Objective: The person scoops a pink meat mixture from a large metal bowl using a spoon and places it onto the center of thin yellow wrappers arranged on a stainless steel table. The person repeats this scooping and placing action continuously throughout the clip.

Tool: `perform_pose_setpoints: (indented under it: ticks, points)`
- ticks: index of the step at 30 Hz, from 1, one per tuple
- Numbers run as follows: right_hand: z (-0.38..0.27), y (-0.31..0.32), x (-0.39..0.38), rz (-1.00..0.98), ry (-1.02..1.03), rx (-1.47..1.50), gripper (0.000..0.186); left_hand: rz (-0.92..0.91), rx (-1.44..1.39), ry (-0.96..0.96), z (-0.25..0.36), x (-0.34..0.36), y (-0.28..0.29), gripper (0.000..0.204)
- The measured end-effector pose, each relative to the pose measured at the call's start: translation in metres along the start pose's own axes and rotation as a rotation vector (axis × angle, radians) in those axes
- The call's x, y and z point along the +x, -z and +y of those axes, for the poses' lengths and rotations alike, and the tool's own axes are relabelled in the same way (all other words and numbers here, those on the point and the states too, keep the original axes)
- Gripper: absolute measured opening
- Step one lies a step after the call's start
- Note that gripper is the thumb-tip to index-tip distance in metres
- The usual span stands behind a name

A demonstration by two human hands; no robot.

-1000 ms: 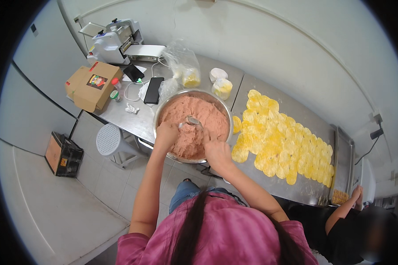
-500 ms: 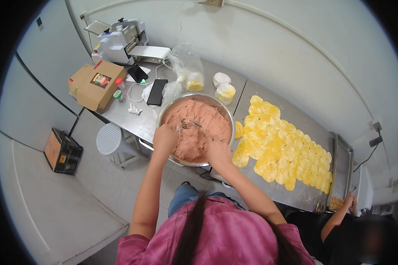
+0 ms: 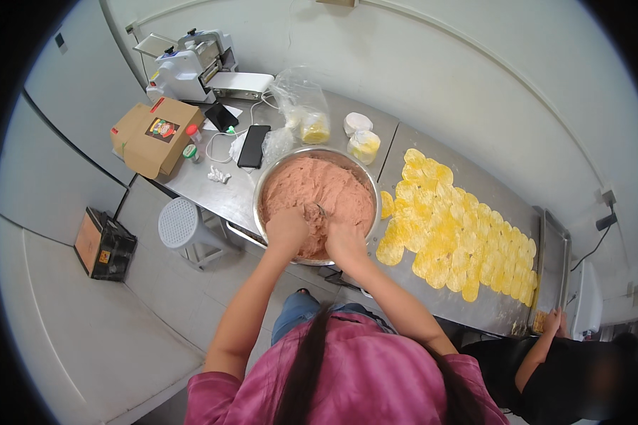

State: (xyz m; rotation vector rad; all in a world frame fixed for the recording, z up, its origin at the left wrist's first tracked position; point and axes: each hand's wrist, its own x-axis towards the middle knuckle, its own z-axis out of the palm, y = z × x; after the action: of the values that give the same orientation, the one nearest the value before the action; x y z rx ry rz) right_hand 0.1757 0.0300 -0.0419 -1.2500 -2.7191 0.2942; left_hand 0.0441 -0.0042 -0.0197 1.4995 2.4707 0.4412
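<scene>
Pressing into the pink minced mass, both hands sit at the near side of the large metal bowl. The left hand is cupped on the mass with fingers curled down into it; the right hand lies just beside it, also on the mass. Between them a small grey piece shows, perhaps the handle of a spoon, but the fingers hide most of it, so I cannot tell which hand grips it or whether either hand is closed.

The bowl stands on the steel table, its near rim covered by the wrists. To its right, many round yellow wrappers lie overlapping on the table. Behind the bowl are a black phone, clear plastic bags and a cardboard box. At the lower right, another person's hand rests at the table end, partly cut off.
</scene>
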Motion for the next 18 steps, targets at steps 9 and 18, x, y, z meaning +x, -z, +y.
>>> perform_pose_setpoints:
  ticks: [9, 18]
  points:
    - [-0.01, -0.021, -0.026, 0.161, 0.041, -0.223, 0.038, -0.051, -0.592, 0.267, -0.046, 0.016, -0.011, 0.024]
    - [0.0, 0.016, -0.024, 0.149, 0.028, -0.262, 0.045, -0.285, -1.057, 0.376, -0.055, 0.015, 0.007, 0.024]
